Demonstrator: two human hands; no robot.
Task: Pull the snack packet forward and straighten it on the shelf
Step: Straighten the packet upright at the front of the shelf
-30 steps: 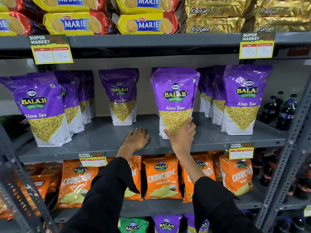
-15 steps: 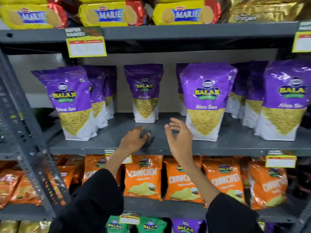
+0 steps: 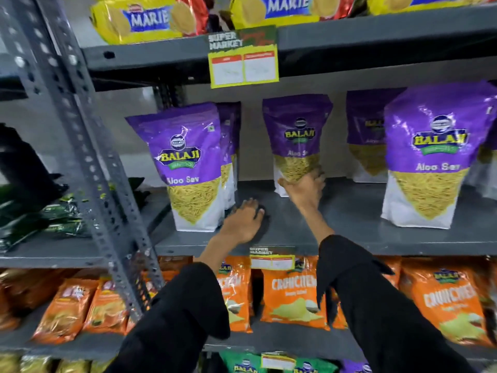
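Note:
A purple Aloo Sev snack packet (image 3: pixel 297 135) stands upright far back on the grey middle shelf (image 3: pixel 349 224). My right hand (image 3: pixel 304 188) reaches in and grips its lower front, fingers wrapped around the bottom of the pack. My left hand (image 3: pixel 243 220) rests palm down on the shelf in front, fingers spread, holding nothing. It lies just right of another purple packet (image 3: pixel 192 168) that stands at the shelf's front edge.
A further purple packet (image 3: pixel 433 157) stands forward on the right, with more behind it. A perforated grey upright (image 3: pixel 80 146) rises at the left. Marie biscuit packs (image 3: pixel 150 20) fill the shelf above, orange Crunchem packs (image 3: pixel 293 300) the shelf below. Price tags hang on the shelf edges.
My view has swung to the left. My right hand, which was open in front of the shelf, has reached back and closed on the rear packet. My left hand has stayed on the shelf.

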